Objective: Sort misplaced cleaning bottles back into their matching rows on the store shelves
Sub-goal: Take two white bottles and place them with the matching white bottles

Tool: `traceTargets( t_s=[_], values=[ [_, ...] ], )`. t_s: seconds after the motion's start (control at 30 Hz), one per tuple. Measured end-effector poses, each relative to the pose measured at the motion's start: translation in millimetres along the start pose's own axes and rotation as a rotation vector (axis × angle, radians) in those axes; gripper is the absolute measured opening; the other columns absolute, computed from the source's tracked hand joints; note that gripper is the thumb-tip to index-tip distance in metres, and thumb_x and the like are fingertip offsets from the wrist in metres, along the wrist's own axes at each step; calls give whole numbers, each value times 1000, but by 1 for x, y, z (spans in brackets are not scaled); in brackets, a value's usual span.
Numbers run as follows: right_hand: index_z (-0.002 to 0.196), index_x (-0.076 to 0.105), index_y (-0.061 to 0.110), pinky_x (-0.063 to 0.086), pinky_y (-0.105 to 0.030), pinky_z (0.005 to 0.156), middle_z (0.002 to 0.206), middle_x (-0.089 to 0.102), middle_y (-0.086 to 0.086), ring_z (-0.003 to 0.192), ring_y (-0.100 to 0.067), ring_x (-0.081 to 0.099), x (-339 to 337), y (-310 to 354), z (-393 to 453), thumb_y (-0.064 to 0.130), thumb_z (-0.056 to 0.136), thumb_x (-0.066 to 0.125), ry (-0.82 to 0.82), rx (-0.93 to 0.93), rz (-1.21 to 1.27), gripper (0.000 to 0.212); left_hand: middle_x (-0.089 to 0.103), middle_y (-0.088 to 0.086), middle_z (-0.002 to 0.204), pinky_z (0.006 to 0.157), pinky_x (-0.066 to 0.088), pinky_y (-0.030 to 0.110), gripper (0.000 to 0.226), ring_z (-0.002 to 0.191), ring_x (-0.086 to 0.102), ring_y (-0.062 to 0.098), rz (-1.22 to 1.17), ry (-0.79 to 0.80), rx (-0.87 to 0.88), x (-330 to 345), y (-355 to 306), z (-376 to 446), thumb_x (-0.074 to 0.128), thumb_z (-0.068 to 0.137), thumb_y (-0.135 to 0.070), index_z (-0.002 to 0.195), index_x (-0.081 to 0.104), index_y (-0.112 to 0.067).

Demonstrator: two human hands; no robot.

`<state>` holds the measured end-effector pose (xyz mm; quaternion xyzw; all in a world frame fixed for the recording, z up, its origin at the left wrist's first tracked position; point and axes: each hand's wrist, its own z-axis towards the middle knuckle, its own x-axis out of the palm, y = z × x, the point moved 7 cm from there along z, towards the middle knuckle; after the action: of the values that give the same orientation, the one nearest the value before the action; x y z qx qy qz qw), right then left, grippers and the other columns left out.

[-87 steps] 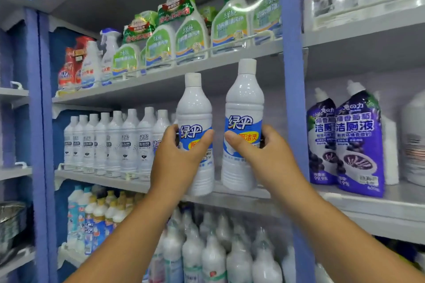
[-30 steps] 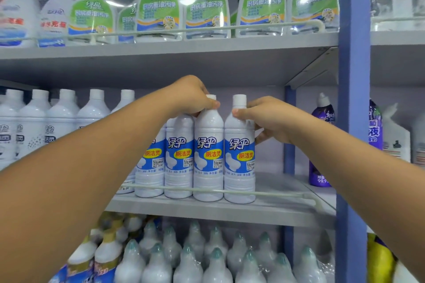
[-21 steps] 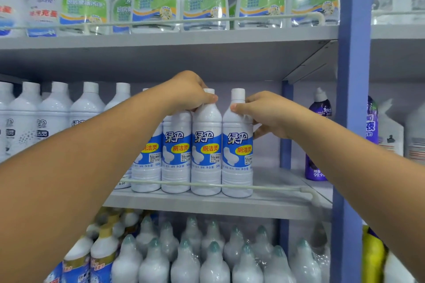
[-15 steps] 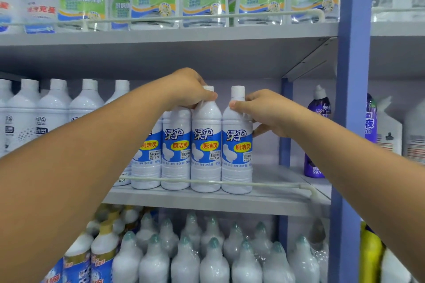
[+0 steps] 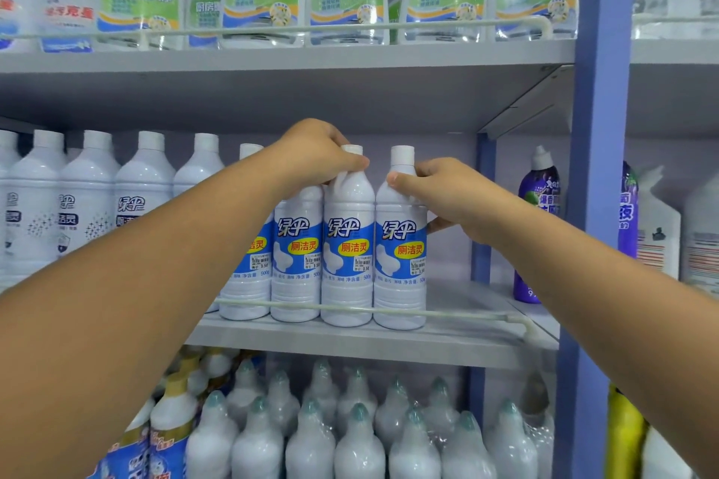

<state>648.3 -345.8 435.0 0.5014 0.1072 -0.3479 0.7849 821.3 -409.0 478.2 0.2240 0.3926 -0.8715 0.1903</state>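
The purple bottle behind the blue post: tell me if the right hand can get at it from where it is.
Probably yes. The right hand grips the end white bottle; bare shelf lies between it and the purple bottle, and nothing stands there. It must release first.

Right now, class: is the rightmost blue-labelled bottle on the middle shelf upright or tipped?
Upright. The rightmost blue-labelled bottle stands base-down behind the shelf rail, cap on top, level with its neighbours; the right hand holds its neck.
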Motion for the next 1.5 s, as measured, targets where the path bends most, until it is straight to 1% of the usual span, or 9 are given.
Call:
traceTargets(
  t_s=[0.27,0.47,0.6,0.73,0.9,1.03,1.2,1.33,1.5],
  values=[
    [110,63,24,60,-28,67,101,71,5,85,-9,70,1,-9,-7,44,96,63,-44,-28,149,25,71,-3,110,88,62,43,52,93,74,19,-368,-275,23,-12,18,-19,85,76,-44,119,66,-22],
    [141,47,22,60,-32,72,117,65,1,95,-15,70,11,-27,-12,37,91,72,-22,41,260,58,69,-6,123,86,61,45,66,80,75,19,-17,-163,6,-1,22,-42,80,79,-52,134,59,-22],
    [143,45,23,59,-30,71,119,65,1,95,-13,69,13,-25,-13,37,90,73,-22,19,247,62,75,-2,102,84,61,47,23,79,75,20,29,-116,6,3,18,-49,81,82,-43,92,67,-28],
    [145,45,26,55,-26,80,133,60,7,102,-4,64,10,-35,-36,43,86,76,-141,-22,242,68,67,-14,124,94,56,35,53,105,68,9,-254,-213,-22,11,37,-95,81,82,-44,130,65,-28],
    [142,50,27,53,-22,94,133,61,14,118,0,61,17,-71,-137,45,79,73,-334,-166,396,69,66,-23,126,93,49,19,58,113,63,-7,-665,-248,-5,65,63,-190,78,72,-50,126,63,-36],
    [131,58,27,55,-19,92,126,69,9,117,-9,66,26,-134,-209,33,77,71,-317,-76,477,56,65,-28,127,97,49,24,61,119,61,-6,-775,-57,-80,141,79,-246,87,68,-56,123,62,-46],
    [117,69,36,58,-40,94,123,72,4,114,-20,69,1,-217,-271,71,64,78,-336,192,409,64,61,-36,127,97,49,22,64,117,57,-14,-795,239,-246,235,75,-289,77,63,-73,121,57,-56],
    [113,70,32,54,-50,97,117,73,7,108,-16,70,-47,-276,-307,66,69,77,-440,320,387,56,62,-28,125,84,53,13,49,104,63,-14,-791,377,-314,307,39,-312,76,72,-62,116,56,-59],
    [126,61,37,55,-42,95,122,68,15,108,-9,68,-136,-367,-365,53,73,72,-507,505,336,57,51,6,143,90,53,29,66,118,62,30,-487,-156,-127,338,-7,-332,77,76,-46,135,54,-26]
  ],
)
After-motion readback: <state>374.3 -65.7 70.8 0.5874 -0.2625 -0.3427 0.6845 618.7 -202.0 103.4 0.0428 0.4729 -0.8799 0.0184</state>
